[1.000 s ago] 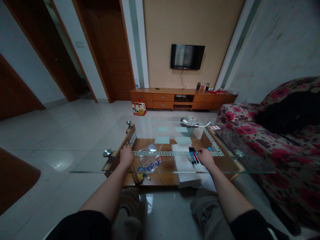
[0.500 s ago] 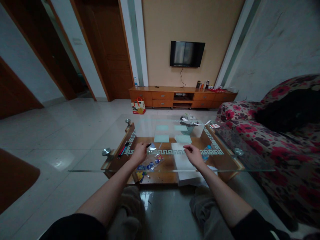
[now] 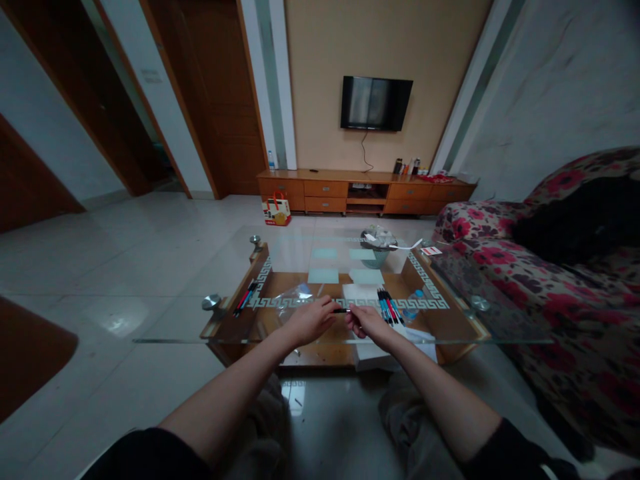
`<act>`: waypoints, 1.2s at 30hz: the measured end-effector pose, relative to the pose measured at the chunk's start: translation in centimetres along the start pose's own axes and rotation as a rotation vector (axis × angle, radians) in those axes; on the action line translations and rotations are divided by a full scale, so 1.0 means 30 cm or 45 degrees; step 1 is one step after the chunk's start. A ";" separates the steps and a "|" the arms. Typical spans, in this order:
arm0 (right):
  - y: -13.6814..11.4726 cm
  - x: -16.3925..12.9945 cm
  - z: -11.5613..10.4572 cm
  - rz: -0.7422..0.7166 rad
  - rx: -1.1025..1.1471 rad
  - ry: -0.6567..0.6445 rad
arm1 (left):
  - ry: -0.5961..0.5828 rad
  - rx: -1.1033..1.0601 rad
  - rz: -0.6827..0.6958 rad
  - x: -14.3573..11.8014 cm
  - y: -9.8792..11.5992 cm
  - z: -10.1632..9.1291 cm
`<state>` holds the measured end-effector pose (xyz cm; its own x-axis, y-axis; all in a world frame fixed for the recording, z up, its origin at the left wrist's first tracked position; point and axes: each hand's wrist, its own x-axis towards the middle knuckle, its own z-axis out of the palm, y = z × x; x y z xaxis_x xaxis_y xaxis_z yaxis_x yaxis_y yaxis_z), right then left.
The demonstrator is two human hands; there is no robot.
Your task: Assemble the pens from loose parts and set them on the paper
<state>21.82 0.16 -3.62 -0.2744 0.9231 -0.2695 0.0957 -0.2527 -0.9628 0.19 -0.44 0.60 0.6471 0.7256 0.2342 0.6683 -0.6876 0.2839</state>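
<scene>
Both hands meeting mid-table: left hand (image 3: pixel 311 321) and right hand (image 3: pixel 367 322) pinching pen (image 3: pixel 342 311) ends, pen lying crosswise between them.

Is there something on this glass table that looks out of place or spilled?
Nothing is spilled. The pens lie in two separate groups, one at the table's left edge and one on the white paper. Both hands hold one pen.

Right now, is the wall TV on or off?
Looks off. The TV screen is dark, with only pale grey reflection bands and no image. A standby light is too small to tell.
</scene>
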 end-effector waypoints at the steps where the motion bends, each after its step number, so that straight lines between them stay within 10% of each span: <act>1: 0.000 -0.001 0.001 0.021 0.002 -0.004 | 0.001 -0.004 0.003 -0.001 0.000 0.000; 36: -0.015 -0.021 -0.003 -0.223 -0.173 0.054 | 0.083 -0.011 0.007 -0.004 -0.017 0.008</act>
<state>22.05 -0.29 -3.03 -0.2579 0.9615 -0.0948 0.1789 -0.0489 -0.9826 -0.15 -0.18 0.21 0.6253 0.7221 0.2960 0.6613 -0.6916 0.2904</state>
